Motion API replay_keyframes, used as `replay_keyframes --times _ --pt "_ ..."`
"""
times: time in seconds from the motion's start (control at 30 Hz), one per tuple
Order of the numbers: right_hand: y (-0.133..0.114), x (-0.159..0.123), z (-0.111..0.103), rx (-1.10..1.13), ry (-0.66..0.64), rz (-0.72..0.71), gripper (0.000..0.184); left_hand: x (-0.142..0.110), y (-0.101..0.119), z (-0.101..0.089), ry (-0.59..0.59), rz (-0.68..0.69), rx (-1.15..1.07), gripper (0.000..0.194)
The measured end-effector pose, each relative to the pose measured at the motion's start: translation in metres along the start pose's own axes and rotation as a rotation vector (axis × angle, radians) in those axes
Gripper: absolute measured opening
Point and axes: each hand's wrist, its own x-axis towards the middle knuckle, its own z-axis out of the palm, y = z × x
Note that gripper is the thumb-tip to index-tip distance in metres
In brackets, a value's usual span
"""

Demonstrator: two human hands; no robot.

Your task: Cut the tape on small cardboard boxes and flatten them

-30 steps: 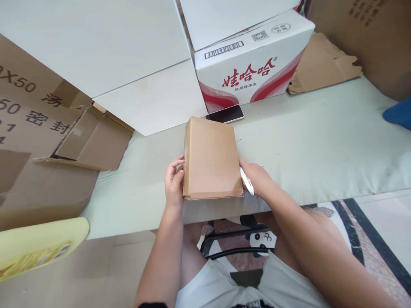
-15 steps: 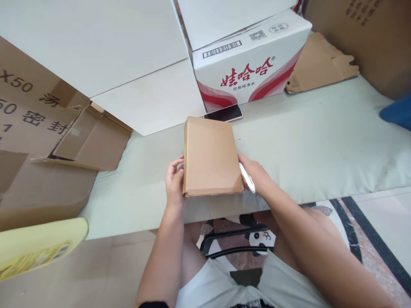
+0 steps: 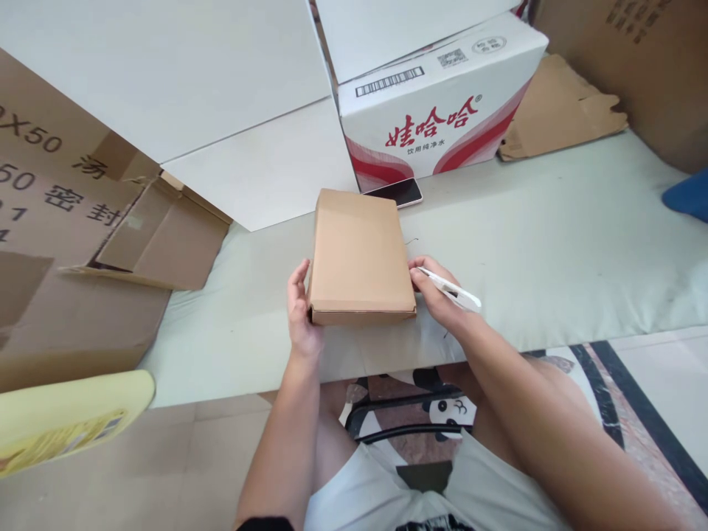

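Observation:
A closed brown cardboard box [image 3: 361,254] sits before me on the pale green cloth, its lid facing up. My left hand [image 3: 303,318] cups its near left side, with the fingers along the side wall and partly hidden. By the box's right side, my right hand [image 3: 439,304] is closed on a slim white utility knife [image 3: 456,290]. The knife's handle slants back over the hand, and its tip points towards the box. Whether the blade is out, I cannot tell.
A phone [image 3: 408,193] lies behind the box, against a white and red carton [image 3: 436,133]. Large white boxes [image 3: 259,169] stand at the back left. Opened brown cartons [image 3: 182,236] are at the left, near a yellow object [image 3: 77,420]. Something blue [image 3: 689,195] shows at the right edge.
The box has tipped so that its front side now shows, and its far end has shifted slightly left. In my right hand the knife has swung outwards to the right, away from the box's side.

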Motion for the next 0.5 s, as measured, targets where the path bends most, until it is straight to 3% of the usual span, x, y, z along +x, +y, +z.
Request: replay_keyframes --times 0.2,0.5 --pt "-0.007 0.0 0.0 -0.083 -0.09 0.0 0.041 0.0 0.001 -0.005 -0.046 0.041 0.022 0.07" --pt "-0.001 -0.001 0.004 -0.271 0.053 0.0 0.038 0.006 -0.008 -0.018 -0.109 0.019 0.223 0.076"
